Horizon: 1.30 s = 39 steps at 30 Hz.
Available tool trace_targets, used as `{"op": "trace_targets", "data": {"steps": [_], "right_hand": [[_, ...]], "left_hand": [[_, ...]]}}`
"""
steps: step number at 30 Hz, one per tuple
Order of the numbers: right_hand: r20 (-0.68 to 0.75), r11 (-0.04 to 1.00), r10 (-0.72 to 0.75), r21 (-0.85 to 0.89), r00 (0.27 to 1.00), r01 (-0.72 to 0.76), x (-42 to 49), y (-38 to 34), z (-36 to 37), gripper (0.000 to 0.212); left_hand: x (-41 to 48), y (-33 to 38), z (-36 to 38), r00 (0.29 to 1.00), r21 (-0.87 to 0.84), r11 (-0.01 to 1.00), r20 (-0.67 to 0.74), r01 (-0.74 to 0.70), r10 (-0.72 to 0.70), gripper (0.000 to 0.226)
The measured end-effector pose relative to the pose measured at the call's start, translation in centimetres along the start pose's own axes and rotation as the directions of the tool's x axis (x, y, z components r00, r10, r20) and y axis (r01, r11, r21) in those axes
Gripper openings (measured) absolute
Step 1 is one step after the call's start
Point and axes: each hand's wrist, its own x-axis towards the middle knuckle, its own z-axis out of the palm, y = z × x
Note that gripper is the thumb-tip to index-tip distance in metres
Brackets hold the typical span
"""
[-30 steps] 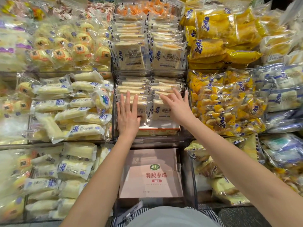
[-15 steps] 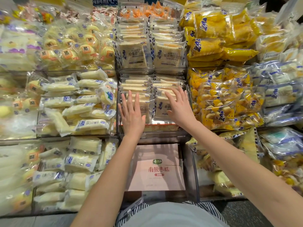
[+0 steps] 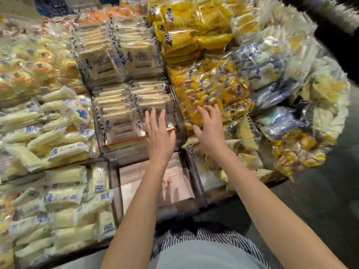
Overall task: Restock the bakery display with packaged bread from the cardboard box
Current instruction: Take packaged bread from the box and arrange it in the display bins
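No legible print anywhere on the blurred bread packages (image 3: 118, 123), only smeared blue logos.

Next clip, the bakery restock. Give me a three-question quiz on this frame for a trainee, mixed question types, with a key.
1. True or false: the left hand grips a package.
2. The right hand hovers over: A) yellow-printed snack bags; B) orange-labelled buns; C) white rolls.
3. What colour is the flat box in the compartment under the left forearm?
Key: 1 false, it is flat and holds nothing; 2 A; 3 pink.
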Motion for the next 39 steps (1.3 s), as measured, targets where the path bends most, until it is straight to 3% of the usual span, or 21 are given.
{"op": "trace_targets", "data": {"steps": [11, 17, 20, 27, 36, 39], "right_hand": [[-0.071, 0.895, 0.403, 0.239, 0.913, -0.376, -10.2, 17.6, -11.0, 0.054], [-0.169, 0.826, 0.555, 0.227, 0.814, -0.516, -17.3, 28.8, -18.8, 0.054], [-0.219, 0.767, 0.639, 0.251, 0.737, -0.590, -20.9, 33.7, -22.3, 0.061], [-0.305, 0.528, 0.844, 0.335, 0.440, -0.780, -29.7, 42.0, -27.1, 0.074], [-0.315, 0.138, 0.949, 0.433, -0.006, -0.891, -37.6, 53.4, -33.6, 0.066], [-0.274, 0.018, 0.952, 0.490, -0.134, -0.872, -38.8, 57.6, -36.6, 0.064]], "left_hand": [[-8.9, 17.5, 9.6, 0.976, -0.036, 0.980, 0.085, -0.197, 0.199, 0.065], [-14.6, 29.9, 18.1, 0.881, -0.106, 0.915, 0.246, -0.389, 0.404, 0.067], [-17.2, 35.9, 21.6, 0.764, -0.150, 0.834, 0.341, -0.531, 0.548, 0.067], [-22.9, 46.2, 29.3, 0.390, -0.284, 0.570, 0.497, -0.771, 0.775, 0.072], [-30.4, 61.2, 40.3, -0.007, -0.477, 0.336, 0.584, -0.812, 0.812, 0.072], [-32.0, 67.2, 43.6, -0.092, -0.543, 0.284, 0.564, -0.790, 0.820, 0.069]]}}
